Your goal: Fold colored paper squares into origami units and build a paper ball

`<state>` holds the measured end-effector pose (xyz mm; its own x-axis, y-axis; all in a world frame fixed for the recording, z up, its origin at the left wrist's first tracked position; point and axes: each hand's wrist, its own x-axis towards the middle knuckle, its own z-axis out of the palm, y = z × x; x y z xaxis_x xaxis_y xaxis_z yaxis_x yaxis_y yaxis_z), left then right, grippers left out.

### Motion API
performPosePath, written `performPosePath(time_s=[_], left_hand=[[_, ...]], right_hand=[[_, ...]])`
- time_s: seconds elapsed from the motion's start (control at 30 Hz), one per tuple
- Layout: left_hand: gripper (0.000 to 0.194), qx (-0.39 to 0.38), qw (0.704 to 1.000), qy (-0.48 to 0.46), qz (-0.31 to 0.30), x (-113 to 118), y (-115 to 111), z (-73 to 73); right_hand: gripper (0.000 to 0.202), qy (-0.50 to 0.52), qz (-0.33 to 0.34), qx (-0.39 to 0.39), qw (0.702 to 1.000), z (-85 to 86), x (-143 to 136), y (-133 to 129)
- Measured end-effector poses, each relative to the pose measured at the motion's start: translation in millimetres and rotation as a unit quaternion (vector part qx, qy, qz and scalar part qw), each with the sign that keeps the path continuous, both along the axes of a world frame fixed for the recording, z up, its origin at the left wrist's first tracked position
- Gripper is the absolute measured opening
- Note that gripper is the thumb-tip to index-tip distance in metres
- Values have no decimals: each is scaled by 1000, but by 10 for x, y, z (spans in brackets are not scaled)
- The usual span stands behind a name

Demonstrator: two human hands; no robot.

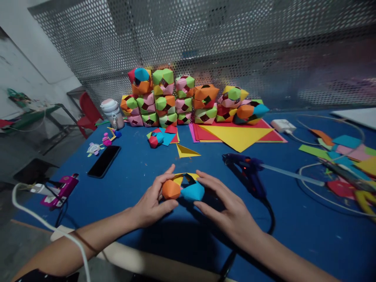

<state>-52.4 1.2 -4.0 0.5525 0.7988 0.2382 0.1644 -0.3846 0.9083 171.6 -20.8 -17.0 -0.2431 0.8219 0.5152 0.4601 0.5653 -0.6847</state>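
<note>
Both hands meet on a folded paper piece (183,187) with orange, yellow and light-blue faces, resting on the blue table (141,164). My left hand (154,201) grips its orange side with thumb and fingers. My right hand (225,205) lies with fingers spread against its light-blue side. A stack of many-coloured folded paper cubes (176,100) stands at the back of the table. Sheets of red and yellow paper (237,135) lie in front of that stack.
A blue glue gun (248,172) lies just right of my hands, its cord trailing toward the near edge. A black phone (104,160), a pink stapler-like tool (60,190), a jar (113,113), loose paper pieces (163,137) and cut scraps (349,154) surround them.
</note>
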Motion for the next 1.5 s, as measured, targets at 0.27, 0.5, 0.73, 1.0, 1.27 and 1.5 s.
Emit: performPosePath(time_s=[0.27,0.5,0.73,1.0,1.27,1.5], left_hand=[[48,22,999,32,8,20,-10,51],[56,32,998,54,23,50,-42,57],[57,19,997,18,66,120,-107,-21],[54,13,998,7,58,136,-130,-59],[52,42,998,36,39,127,-100,-38],[56,31,999,17,28,99,-89,3]], right_hand=[[42,20,-1,-3,1000,-7,-3,-3],[43,13,-1,8,1000,-15,-18,-7],[39,4,-11,33,999,-25,-45,-14],[38,6,-10,41,999,-29,-66,-9],[40,-7,6,59,998,-35,-66,0],[51,-27,37,67,997,-26,-13,-10]])
